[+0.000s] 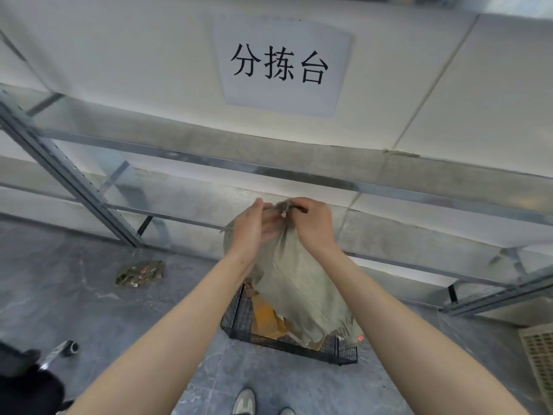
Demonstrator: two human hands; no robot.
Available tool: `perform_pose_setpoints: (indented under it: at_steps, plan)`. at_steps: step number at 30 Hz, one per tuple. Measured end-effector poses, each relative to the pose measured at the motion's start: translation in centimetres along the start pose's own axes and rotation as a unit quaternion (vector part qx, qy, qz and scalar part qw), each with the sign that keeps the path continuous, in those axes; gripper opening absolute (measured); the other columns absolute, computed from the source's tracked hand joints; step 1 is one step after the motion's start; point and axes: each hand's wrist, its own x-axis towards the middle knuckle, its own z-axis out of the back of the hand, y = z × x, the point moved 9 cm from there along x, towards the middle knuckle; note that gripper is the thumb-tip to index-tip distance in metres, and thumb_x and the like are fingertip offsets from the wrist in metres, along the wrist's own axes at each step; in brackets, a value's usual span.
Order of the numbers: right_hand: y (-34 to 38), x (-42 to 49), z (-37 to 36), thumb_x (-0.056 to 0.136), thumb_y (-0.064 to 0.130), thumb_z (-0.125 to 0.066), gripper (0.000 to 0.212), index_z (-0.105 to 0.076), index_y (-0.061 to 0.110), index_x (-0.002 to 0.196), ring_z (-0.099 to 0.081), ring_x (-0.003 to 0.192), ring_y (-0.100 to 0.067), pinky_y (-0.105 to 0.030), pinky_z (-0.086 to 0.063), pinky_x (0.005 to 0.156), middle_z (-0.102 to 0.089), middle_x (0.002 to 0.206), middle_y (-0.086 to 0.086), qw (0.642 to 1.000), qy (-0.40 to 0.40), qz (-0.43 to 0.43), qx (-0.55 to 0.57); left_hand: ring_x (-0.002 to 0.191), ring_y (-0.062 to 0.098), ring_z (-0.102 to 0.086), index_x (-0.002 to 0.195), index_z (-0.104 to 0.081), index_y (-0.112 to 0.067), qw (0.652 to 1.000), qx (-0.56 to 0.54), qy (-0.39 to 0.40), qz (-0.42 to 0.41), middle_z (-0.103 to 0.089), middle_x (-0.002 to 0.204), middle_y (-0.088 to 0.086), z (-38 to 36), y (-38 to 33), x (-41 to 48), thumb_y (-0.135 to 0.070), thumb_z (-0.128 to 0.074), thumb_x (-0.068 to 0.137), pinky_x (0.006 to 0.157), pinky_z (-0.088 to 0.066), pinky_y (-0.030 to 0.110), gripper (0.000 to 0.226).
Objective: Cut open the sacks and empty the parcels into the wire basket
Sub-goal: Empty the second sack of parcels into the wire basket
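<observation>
Sack (294, 283): hangs vertical, lower end in wire basket (239, 320), over parcels (263, 316).
Right grip (311, 224): pinches its bunched top.
Left grip (251, 227): alongside, against the cloth; hold unclear.
Relation: sack body directly below both.

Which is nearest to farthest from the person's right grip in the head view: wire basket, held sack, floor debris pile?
1. Held sack, pinched in the right grip.
2. Wire basket, on the floor below.
3. Debris pile, on the floor far left.

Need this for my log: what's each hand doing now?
Left hand: against the sack, grip cannot be told.
Right hand: pinches the sack's neck.
</observation>
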Motion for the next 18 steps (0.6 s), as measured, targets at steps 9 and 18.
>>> perform_pose_setpoints:
  at_steps: [9, 18]
  plan:
    - [-1.0, 0.5, 1.4, 0.087, -0.004, -0.044, 0.031, -0.068, 0.015, 0.082, -0.052, 0.066, -0.001, -0.009, -0.038, 0.059, -0.062, 0.073, 0.010, 0.996, -0.066, -0.049, 0.022, 0.098, 0.024, -0.062, 0.101, -0.063, -0.009, 0.982, 0.145, -0.109, 0.045, -0.065, 0.111, 0.013, 12.9, 3.8, 2.2, -0.004, -0.050, 0.091, 0.075, -0.050, 0.026, 0.017]
    - [-0.3, 0.4, 4.1, 0.093, 0.004, -0.048, 0.025, -0.065, 0.020, 0.085, -0.058, 0.081, -0.014, -0.032, -0.049, 0.082, -0.064, 0.080, 0.006, 0.985, -0.104, -0.086, 0.103, 0.116, 0.032, -0.054, 0.133, -0.042, -0.019, 0.774, 0.630, 0.036, 0.053, -0.057, 0.128, 0.008, 16.9, 8.0, 5.8, -0.039, -0.050, 0.083, 0.093, -0.045, 0.040, 0.054]
